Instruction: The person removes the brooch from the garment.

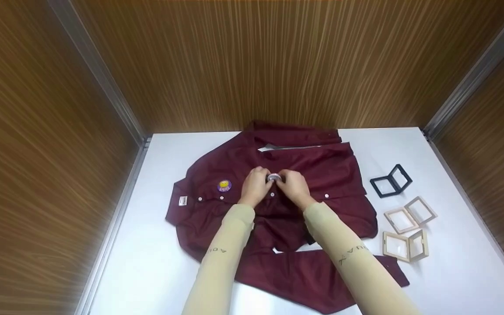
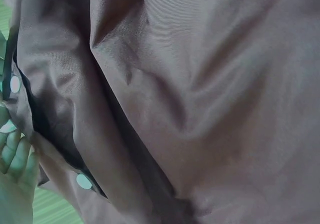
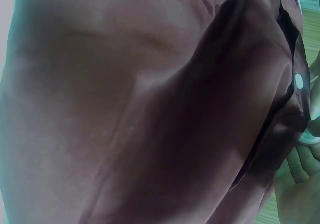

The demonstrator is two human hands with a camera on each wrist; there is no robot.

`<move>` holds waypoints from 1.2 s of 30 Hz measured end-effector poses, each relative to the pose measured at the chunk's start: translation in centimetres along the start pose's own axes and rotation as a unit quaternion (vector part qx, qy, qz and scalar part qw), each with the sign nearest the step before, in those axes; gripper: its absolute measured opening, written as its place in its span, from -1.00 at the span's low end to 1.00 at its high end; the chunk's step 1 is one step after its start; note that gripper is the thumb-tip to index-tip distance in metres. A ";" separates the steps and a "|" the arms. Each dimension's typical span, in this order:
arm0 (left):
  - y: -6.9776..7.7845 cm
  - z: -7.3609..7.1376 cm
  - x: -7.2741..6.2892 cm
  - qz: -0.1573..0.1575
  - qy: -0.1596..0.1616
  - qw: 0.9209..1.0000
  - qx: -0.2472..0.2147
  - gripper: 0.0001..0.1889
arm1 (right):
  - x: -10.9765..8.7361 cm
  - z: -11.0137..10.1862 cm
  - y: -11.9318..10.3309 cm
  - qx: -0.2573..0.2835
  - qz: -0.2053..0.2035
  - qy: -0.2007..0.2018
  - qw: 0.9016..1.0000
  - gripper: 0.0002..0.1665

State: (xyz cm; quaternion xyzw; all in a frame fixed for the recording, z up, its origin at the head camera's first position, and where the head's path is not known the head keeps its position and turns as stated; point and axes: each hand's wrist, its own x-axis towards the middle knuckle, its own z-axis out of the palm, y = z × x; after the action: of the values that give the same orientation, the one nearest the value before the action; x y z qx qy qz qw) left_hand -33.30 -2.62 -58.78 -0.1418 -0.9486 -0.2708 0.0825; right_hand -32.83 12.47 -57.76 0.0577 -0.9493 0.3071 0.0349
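A maroon button-up shirt (image 1: 317, 168) lies spread on the white table, its collar to the left. Over the middle of its front, my left hand (image 1: 255, 186) and right hand (image 1: 294, 187) pinch a small round badge (image 1: 274, 176) between them from opposite sides. A pale face and reddish rim show on the badge. Beside the fingers, the shirt's cloth is lifted into a fold with white buttons (image 2: 84, 181), as the left wrist view shows. In the right wrist view the badge's edge (image 3: 309, 138) shows against the right hand; its pin is hidden.
A purple and yellow badge (image 1: 224, 186) sits on the shirt's chest. On the right stand an open black frame (image 1: 383, 186) and two open wooden frames (image 1: 402, 220), (image 1: 396, 246). Wood-grain panels (image 1: 252, 65) enclose the table at the back and sides.
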 end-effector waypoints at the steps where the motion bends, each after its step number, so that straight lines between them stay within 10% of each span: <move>1: 0.0 0.0 0.0 0.000 0.001 1.000 0.002 -0.83 | 0.0 0.0 0.1 0.005 -0.001 0.002 1.000 -0.80; 36: 0.6 -0.4 0.5 0.016 0.008 1.000 -0.013 -0.83 | 0.3 -1.8 0.3 0.012 -0.017 0.010 1.000 -0.78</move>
State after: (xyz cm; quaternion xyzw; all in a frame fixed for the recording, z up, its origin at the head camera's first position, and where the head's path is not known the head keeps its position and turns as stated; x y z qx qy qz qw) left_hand -33.56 -2.20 -58.04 -0.1558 -0.9419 -0.2827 0.0928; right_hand -33.10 13.75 -56.50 0.0717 -0.9439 0.3185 0.0486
